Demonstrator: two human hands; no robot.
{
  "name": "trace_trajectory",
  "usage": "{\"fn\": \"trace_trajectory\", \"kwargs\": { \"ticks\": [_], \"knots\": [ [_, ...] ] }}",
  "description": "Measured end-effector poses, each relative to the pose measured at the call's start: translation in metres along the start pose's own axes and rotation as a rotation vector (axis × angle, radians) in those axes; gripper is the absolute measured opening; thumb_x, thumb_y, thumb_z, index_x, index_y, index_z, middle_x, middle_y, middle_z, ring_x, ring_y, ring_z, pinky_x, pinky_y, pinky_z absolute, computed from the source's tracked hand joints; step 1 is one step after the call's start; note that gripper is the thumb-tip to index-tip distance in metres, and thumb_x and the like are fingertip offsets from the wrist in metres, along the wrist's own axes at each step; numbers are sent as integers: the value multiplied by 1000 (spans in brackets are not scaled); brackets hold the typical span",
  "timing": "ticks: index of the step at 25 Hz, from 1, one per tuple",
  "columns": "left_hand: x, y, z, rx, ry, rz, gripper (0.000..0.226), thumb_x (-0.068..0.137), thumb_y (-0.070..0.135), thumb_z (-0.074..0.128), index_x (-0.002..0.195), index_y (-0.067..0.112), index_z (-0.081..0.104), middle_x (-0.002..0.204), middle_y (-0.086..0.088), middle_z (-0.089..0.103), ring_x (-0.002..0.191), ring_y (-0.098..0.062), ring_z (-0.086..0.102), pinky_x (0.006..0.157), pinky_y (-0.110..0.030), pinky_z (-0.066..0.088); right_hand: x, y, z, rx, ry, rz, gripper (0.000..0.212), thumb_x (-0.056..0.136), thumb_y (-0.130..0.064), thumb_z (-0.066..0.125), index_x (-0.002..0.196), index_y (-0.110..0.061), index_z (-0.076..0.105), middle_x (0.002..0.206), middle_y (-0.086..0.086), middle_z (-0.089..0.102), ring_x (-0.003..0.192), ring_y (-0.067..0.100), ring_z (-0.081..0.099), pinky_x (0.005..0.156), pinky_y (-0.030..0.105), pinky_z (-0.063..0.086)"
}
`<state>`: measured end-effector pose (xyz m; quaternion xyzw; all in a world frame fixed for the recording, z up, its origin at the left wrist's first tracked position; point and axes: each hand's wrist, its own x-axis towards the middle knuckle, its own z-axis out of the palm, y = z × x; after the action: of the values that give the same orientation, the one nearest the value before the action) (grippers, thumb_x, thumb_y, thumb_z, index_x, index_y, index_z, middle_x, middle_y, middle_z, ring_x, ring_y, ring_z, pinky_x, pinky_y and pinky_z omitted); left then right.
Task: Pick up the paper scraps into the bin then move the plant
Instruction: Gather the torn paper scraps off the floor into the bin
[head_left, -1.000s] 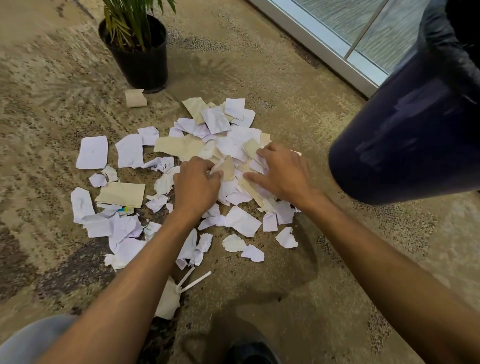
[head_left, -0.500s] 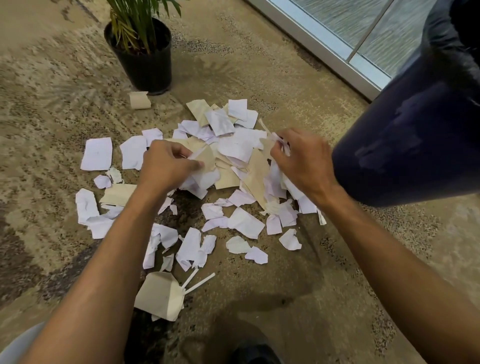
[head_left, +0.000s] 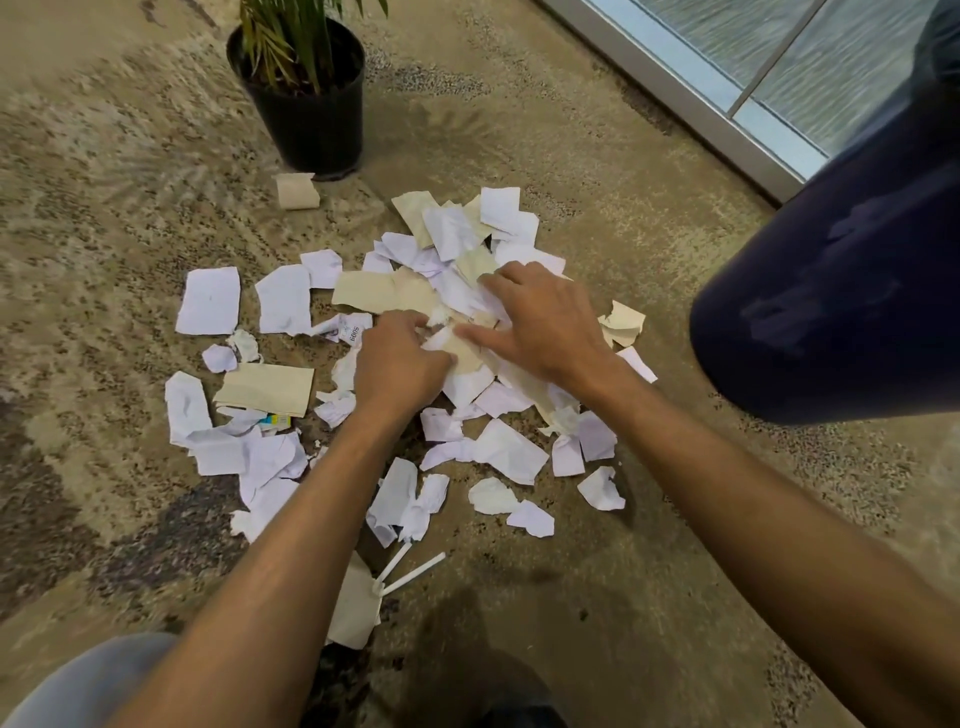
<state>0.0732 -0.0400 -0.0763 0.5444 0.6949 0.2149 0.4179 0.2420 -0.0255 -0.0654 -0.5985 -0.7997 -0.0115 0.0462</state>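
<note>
White and tan paper scraps (head_left: 506, 449) lie scattered in a loose heap on the carpet. My left hand (head_left: 400, 366) is in the middle of the heap, fingers curled around a few scraps. My right hand (head_left: 545, 322) lies flat on the heap just right of it, fingers spread, thumb touching a tan scrap. The dark blue bin (head_left: 831, 291) stands tilted at the right, close to my right forearm. The plant (head_left: 306, 88), in a black pot, stands at the back left beyond the scraps.
A glass door with a metal frame (head_left: 691, 98) runs along the back right. A folded tan paper with two white sticks (head_left: 410, 569) lies near my left forearm. A small tan scrap (head_left: 296, 191) sits at the pot's foot. Patterned carpet surrounds the heap.
Both hands have come down and together onto the middle of the heap; half a second ago they were apart, each lifting scraps. The camera has shifted slightly.
</note>
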Motion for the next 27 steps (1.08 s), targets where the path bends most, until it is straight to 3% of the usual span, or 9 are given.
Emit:
{"fn": "trace_trajectory", "kwargs": {
  "ticks": [4,8,11,17,21,23,25,27],
  "knots": [
    [-3,0,7,34,19,32,29,73,19,77,101,12,73,95,-6,72,88,-26,65,76,-36,54,3,-6,5,-106,-4,-36,47,86,-54,55,111,-15,64,103,3,66,92,26,62,58,29,33],
    [-6,1,10,57,8,38,13,72,14,76,82,7,72,76,-2,67,81,-28,64,75,-40,54,4,-9,3,-198,2,-81,21,87,-28,54,91,-9,64,86,6,65,77,27,62,50,29,29],
    [-7,2,7,54,-18,46,11,71,11,75,69,2,68,62,-6,61,68,-28,61,62,-35,49,-1,-9,-6,-226,67,-89,6,76,-9,62,69,-10,63,65,5,62,59,24,58,43,25,28],
    [6,5,-21,-43,28,27,12,71,15,78,70,6,71,73,-13,70,65,-26,63,59,-36,50,-10,2,-25,212,302,96,20,90,-17,51,85,-7,68,69,5,64,60,22,57,50,32,45],
    [2,3,-27,-52,32,29,12,72,15,80,77,11,70,75,-4,67,68,-19,58,63,-31,47,-12,6,-24,260,43,164,23,87,-20,55,91,-1,67,78,13,68,69,29,60,66,41,51],
    [-4,7,-29,-61,13,33,18,71,14,82,83,14,69,75,-1,66,67,-16,58,63,-29,46,-17,6,-26,352,54,231,22,85,-20,60,91,0,68,79,13,69,70,28,59,67,42,52],
    [-10,15,-36,-90,54,69,18,72,12,82,86,14,72,73,3,64,68,-12,59,62,-27,47,-21,5,-36,444,138,289,21,83,-19,64,88,0,70,73,7,69,65,18,59,65,35,51],
    [-22,26,-46,-129,124,135,17,72,12,81,88,12,75,72,8,65,68,-6,60,63,-26,49,-27,2,-57,510,248,311,16,81,-17,66,75,-2,67,58,-5,57,54,3,50,56,15,40]
  ]
}}
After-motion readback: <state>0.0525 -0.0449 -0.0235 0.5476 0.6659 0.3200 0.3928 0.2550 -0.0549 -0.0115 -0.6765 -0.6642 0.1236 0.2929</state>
